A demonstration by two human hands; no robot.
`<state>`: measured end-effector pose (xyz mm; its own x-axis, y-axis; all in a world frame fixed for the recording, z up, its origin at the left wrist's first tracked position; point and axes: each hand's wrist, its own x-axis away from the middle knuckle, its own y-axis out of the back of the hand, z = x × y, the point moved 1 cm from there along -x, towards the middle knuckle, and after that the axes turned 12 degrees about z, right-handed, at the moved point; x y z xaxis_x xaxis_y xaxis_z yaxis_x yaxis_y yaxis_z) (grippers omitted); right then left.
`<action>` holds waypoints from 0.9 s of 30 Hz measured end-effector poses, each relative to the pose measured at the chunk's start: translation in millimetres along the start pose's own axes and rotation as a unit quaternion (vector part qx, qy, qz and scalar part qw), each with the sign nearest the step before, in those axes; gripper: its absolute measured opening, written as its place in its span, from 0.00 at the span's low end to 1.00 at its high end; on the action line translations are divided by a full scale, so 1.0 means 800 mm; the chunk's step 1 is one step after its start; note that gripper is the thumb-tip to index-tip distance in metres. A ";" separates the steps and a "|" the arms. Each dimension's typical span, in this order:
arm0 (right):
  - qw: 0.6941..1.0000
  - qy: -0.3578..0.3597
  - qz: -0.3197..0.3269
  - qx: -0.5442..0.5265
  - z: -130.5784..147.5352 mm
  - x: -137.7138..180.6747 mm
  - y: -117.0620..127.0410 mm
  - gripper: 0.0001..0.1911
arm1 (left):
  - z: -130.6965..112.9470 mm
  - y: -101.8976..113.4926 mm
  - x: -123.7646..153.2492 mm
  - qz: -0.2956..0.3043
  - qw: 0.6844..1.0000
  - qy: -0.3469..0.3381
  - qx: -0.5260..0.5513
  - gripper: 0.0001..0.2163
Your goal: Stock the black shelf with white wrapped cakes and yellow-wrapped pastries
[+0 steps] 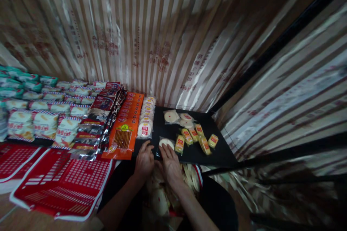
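Observation:
My right hand (170, 162) lies with outstretched fingers on a flat, round white snack in a clear wrapper (166, 142), near the front edge of the black shelf (217, 155). Close beside it, my left hand (145, 161) has loosely bent fingers at the shelf edge, with nothing visible in them. Beyond the left hand runs a row of the same round white packets (145, 130), standing overlapped. More round packets (171, 116) lie flat farther back. Several small yellow packets (187, 136) are scattered to the right of my right hand.
Orange snack bags (123, 135), dark red and silver packets (93, 117) and rows of white bags (45, 124) fill the left side. Red baskets (65, 180) stand below. Loose packets (159, 200) sit under my forearms. Black metal bars (260, 160) frame the right; striped sheeting (121, 43) hangs behind.

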<state>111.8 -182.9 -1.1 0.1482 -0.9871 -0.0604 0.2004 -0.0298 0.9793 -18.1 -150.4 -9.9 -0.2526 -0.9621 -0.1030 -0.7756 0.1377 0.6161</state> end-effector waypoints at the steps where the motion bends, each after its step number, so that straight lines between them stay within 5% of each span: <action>1: 1.000 0.006 0.002 -0.001 0.002 0.008 0.000 0.27 | 0.001 -0.004 0.007 0.000 1.000 -0.007 -0.005 0.17; 8: 0.997 0.062 -0.034 -0.026 0.004 0.033 0.015 0.18 | -0.005 -0.017 0.049 -0.028 0.999 -0.028 -0.009 0.15; 15: 0.978 0.034 -0.046 -0.199 0.017 0.024 0.083 0.16 | -0.017 0.019 0.051 -0.064 0.988 0.021 0.139 0.17; 21: 0.916 -0.003 -0.015 -0.401 0.026 0.003 0.105 0.14 | -0.036 0.038 0.054 0.036 0.905 0.112 0.410 0.20; 27: 0.802 -0.057 0.000 -0.595 0.026 -0.007 0.067 0.22 | -0.040 0.046 0.060 -0.049 0.848 0.180 0.497 0.22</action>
<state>101.6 -181.9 55.8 0.0732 -0.9970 0.0238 0.9925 0.0752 0.0968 -40.6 -199.1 32.9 -0.1045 -0.9650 0.2404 -0.9323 0.0109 -0.3616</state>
